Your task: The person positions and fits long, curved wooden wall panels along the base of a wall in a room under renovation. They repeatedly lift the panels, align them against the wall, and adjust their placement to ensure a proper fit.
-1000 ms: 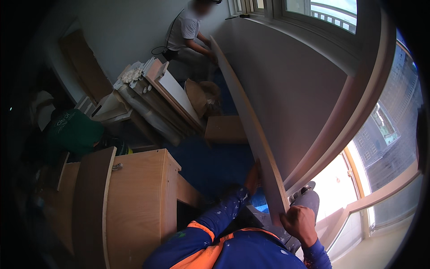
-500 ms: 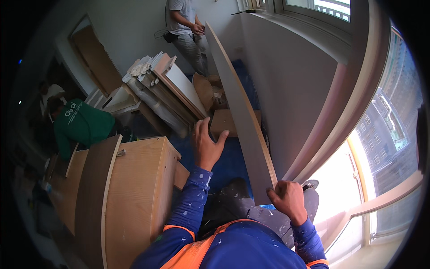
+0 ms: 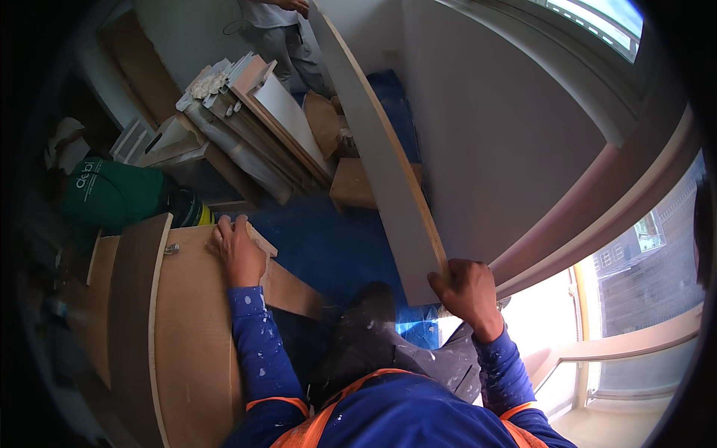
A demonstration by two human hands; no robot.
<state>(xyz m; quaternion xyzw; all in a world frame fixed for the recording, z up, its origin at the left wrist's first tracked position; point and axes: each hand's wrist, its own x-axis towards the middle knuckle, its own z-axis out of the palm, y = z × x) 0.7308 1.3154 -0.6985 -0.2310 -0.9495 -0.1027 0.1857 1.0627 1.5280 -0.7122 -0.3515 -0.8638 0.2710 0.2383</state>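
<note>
A long grey board with a pale wood edge stands tilted on its narrow side, running from me to the far end of the room. At its near end my right hand is closed around the top edge, thumb on the left face. On my left lies a light wood cabinet. My left hand rests at its far right corner, fingers bent over the edge; the fingertips are partly hidden. A person in a light top and grey trousers has a hand at the board's far end.
A dark brown panel lies across the cabinet. Beyond it bends a person in a green shirt. Several wrapped panels lean together near a wooden box. Blue sheeting covers the floor; a window frame curves along the right.
My left hand has come down from the air onto the cabinet's corner, moving left. The board's near end has shifted slightly left and away with my right hand, and my view has tilted.
</note>
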